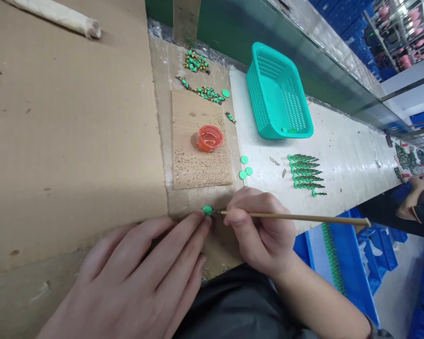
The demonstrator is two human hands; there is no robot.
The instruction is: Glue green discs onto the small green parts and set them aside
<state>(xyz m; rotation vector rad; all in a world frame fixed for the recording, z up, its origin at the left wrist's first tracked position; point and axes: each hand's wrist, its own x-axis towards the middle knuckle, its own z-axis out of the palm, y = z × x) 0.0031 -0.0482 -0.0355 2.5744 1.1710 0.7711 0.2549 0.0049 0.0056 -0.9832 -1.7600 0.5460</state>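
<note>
My left hand [141, 273] lies palm down with its fingers stretched out. Two of its fingertips touch the near left edge of a small green button-like disc [207, 210] on the table. Pinched in my right hand [259, 226] is a thin wooden-handled brush [304, 217], its dark tip at the disc's right edge. Just beyond, a red cup [210, 138] with clear liquid stands on a square of cardboard [187, 108] specked with drops. A few loose green discs [244, 160] lie to the right of that cardboard.
A turquoise basket [254, 94] stands at the back. Rows of green discs with twisted dark pieces [305, 172] lie to the right. Small green, black and yellow pieces [196, 61] are heaped behind the cardboard. Blue bins [353, 263] and another person's arm [411, 202] are at right.
</note>
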